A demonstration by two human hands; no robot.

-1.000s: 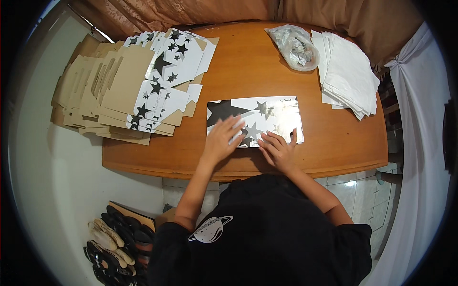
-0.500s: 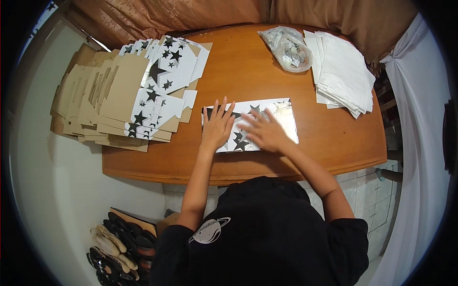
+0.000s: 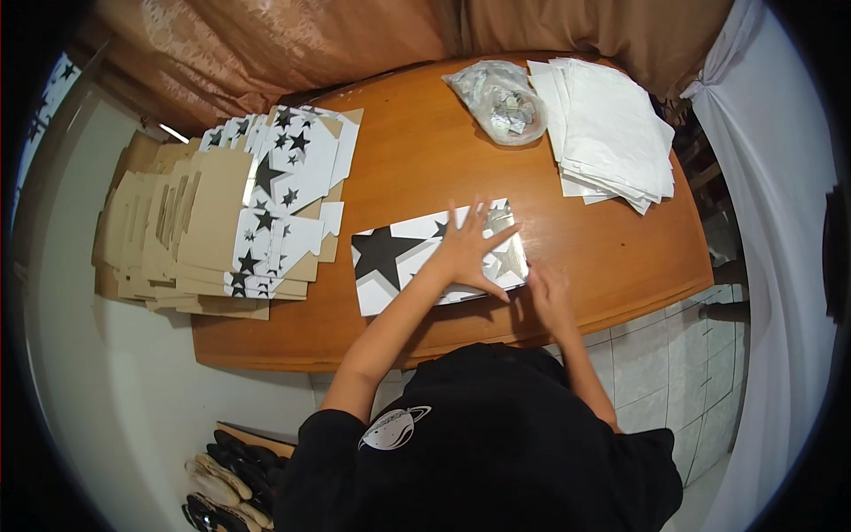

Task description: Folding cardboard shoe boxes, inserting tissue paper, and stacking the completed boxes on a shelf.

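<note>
Head view: a flat white cardboard sheet printed with black stars (image 3: 399, 262) is laid on the wooden table (image 3: 425, 160), near its front edge. The left hand (image 3: 468, 248) is spread wide and pressed palm-down on the sheet's right half; nothing is gripped. The right hand (image 3: 550, 297) is set at the sheet's lower right corner, fingers loosely extended; whether the edge is pinched cannot be told.

A slip is judged possible: the sheet is held by flat pressure only, so it could be pushed askew on the smooth wood and any crease set crooked. The corner near the table edge could be bent if it is lifted too sharply. The stack of star-printed and brown blanks (image 3: 222, 222), the pile of white paper (image 3: 612, 129) and the clear plastic bag (image 3: 501, 99) are well apart and judged unlikely to be disturbed.
</note>
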